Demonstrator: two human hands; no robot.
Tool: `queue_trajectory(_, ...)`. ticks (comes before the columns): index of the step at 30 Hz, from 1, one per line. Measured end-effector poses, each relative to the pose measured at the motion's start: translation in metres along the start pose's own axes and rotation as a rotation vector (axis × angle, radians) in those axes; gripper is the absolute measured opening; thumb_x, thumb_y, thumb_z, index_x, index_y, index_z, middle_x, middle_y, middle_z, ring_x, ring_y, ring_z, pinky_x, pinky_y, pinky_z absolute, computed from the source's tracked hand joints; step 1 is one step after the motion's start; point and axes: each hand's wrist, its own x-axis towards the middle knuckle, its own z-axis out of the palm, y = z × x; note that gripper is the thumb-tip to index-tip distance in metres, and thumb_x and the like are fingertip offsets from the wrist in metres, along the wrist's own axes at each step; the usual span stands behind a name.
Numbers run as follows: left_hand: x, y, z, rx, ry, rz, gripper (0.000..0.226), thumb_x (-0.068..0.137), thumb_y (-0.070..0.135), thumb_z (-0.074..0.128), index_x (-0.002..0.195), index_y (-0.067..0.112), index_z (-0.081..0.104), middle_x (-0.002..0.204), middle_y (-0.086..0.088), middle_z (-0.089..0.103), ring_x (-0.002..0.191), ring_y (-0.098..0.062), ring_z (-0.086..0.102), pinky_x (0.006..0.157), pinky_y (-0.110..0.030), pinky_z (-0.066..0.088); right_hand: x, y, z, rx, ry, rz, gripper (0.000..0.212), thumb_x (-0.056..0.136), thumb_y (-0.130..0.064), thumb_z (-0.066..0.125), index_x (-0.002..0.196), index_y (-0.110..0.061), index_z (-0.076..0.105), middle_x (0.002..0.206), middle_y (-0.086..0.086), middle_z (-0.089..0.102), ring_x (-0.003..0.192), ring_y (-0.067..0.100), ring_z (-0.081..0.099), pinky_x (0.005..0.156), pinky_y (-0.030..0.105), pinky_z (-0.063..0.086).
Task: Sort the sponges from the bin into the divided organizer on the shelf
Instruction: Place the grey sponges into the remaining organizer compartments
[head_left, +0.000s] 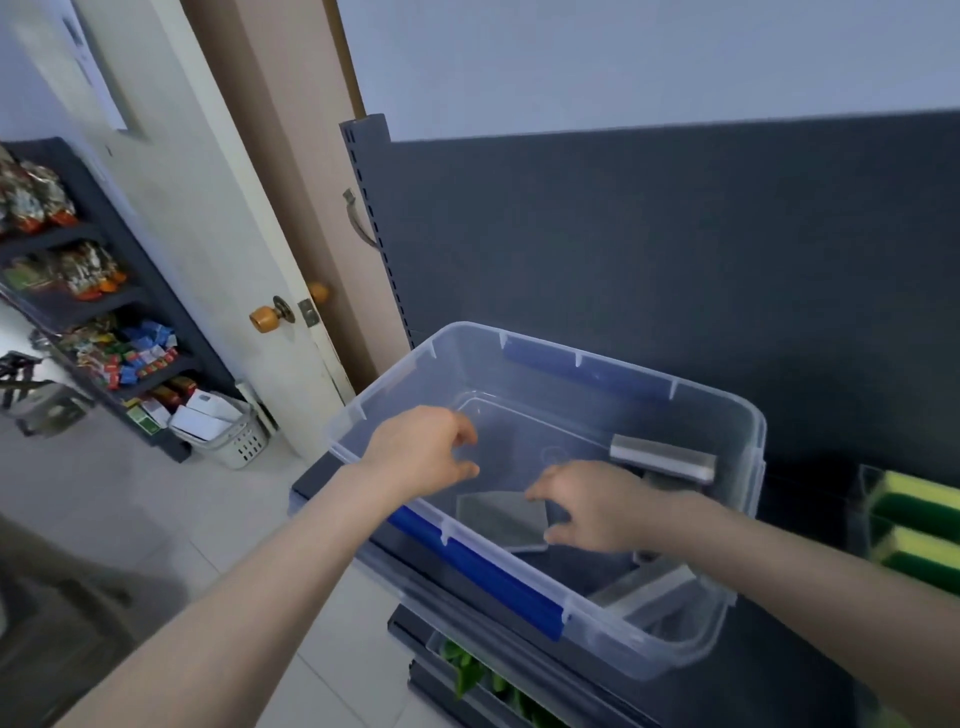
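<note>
Clear plastic bin (670, 652) with blue latches sits on the dark shelf (810, 670), and both hands reach into it. The left hand (421, 452) hovers over the bin's left rim, fingers loosely curled and holding nothing. Just right of it, the right hand (587, 506) is lower in the bin, thumb and fingers curved either side of a corner of a flat grey sponge (498, 519); whether they grip it cannot be told. Beyond the right hand a second grey sponge (662, 460) leans on the wall, and a third grey sponge (644, 592) lies nearer. Further right, the organizer (862, 499) holds yellow-green sponges (914, 519).
</note>
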Motion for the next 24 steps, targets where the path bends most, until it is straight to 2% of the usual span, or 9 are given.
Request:
queue_trajectory(5, 0.018, -0.027, 0.005, -0.035, -0.006, -0.012, 0.035, 0.079, 0.049, 0.066, 0.111, 0.035, 0.062, 0.106, 0.014, 0.063, 0.091, -0.008, 0.058, 0.071, -0.024, 0.045, 0.041, -0.001, 0.015, -0.145, -0.175, -0.088, 0.04, 0.084, -0.024, 0.059, 0.121, -0.011, 0.052, 0.122, 0.01, 0.051, 0.11, 0.031, 0.05, 0.085, 0.039, 0.047)
queue_trajectory(8, 0.025, -0.037, 0.006, -0.066, -0.041, -0.009, 0.035, 0.079, 0.049, 0.067, 0.111, 0.035, 0.062, 0.106, 0.015, 0.063, 0.093, -0.008, 0.058, 0.074, -0.024, 0.046, 0.055, 0.0, 0.023, -0.202, -0.239, -0.078, 0.056, 0.079, -0.023, 0.067, 0.127, -0.008, 0.042, 0.124, 0.011, 0.045, 0.11, 0.031, 0.047, 0.086, 0.042, 0.048)
queue_trajectory(11, 0.031, -0.044, 0.007, -0.118, -0.071, 0.011, 0.036, 0.078, 0.048, 0.069, 0.112, 0.035, 0.062, 0.108, 0.015, 0.062, 0.095, -0.007, 0.057, 0.078, -0.023, 0.045, 0.066, 0.004, 0.024, -0.194, -0.236, -0.064, 0.051, 0.08, -0.012, 0.061, 0.127, -0.007, 0.041, 0.122, 0.013, 0.046, 0.109, 0.033, 0.05, 0.088, 0.042, 0.047)
queue_trajectory(13, 0.035, -0.046, 0.008, -0.152, -0.103, 0.056, 0.04, 0.077, 0.047, 0.071, 0.115, 0.034, 0.061, 0.112, 0.014, 0.062, 0.098, -0.007, 0.058, 0.082, -0.024, 0.047, 0.07, 0.008, 0.017, -0.105, -0.181, -0.019, 0.04, 0.08, -0.012, 0.055, 0.119, -0.011, 0.049, 0.117, 0.01, 0.048, 0.104, 0.032, 0.053, 0.084, 0.039, 0.047)
queue_trajectory(15, 0.039, -0.046, 0.008, -0.174, -0.126, 0.121, 0.048, 0.075, 0.048, 0.073, 0.119, 0.035, 0.059, 0.117, 0.015, 0.061, 0.102, -0.006, 0.057, 0.085, -0.024, 0.047, 0.071, 0.01, 0.007, -0.011, -0.074, 0.04, 0.026, 0.077, -0.017, 0.055, 0.103, -0.015, 0.057, 0.111, 0.006, 0.051, 0.097, 0.029, 0.056, 0.076, 0.036, 0.048)
queue_trajectory(18, 0.049, -0.04, 0.007, -0.213, -0.121, 0.218, 0.066, 0.068, 0.053, 0.076, 0.127, 0.035, 0.053, 0.118, 0.017, 0.06, 0.105, -0.004, 0.056, 0.089, -0.029, 0.049, 0.066, 0.012, -0.008, 0.041, 0.118, 0.109, 0.01, 0.07, -0.022, 0.059, 0.08, -0.021, 0.057, 0.094, 0.005, 0.064, 0.088, 0.028, 0.061, 0.067, 0.033, 0.047)
queue_trajectory(21, 0.059, -0.025, 0.005, -0.268, -0.131, 0.326, 0.076, 0.058, 0.06, 0.074, 0.127, 0.04, 0.05, 0.108, 0.022, 0.059, 0.097, -0.001, 0.056, 0.084, -0.03, 0.051, 0.057, 0.009, -0.02, 0.043, 0.233, 0.218, 0.017, 0.068, -0.03, 0.063, 0.075, -0.022, 0.049, 0.086, 0.004, 0.066, 0.083, 0.028, 0.062, 0.059, 0.03, 0.042)
queue_trajectory(24, 0.07, -0.009, 0.009, -0.221, -0.127, 0.428, 0.063, 0.053, 0.06, 0.07, 0.11, 0.038, 0.055, 0.097, 0.02, 0.062, 0.087, -0.003, 0.057, 0.072, -0.028, 0.051, 0.046, 0.007, -0.033, 0.178, 0.323, 0.31, 0.031, 0.063, -0.036, 0.072, 0.079, -0.027, 0.046, 0.085, -0.003, 0.065, 0.08, 0.021, 0.061, 0.061, 0.028, 0.043)
